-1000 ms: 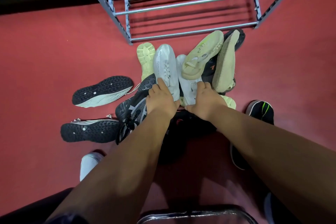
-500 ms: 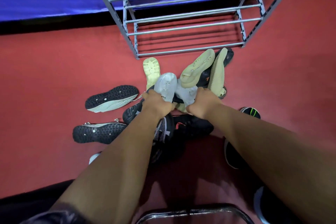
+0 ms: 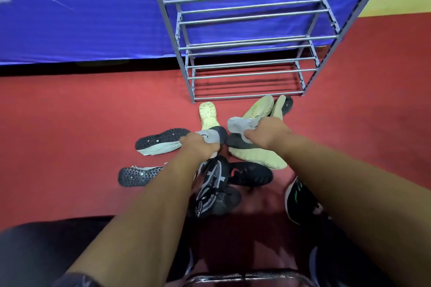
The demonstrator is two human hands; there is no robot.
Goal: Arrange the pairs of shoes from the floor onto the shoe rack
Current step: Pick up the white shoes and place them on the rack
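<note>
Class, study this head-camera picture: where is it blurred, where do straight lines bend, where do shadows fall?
Head view: the blue banner, upper left, is motion-smeared; head view: the shoe rack uprights splay, wide-angle distortion; head view: its bars cast striped shadows on the red floor; head view: lettering on one grey shoe looks sharp.
</note>
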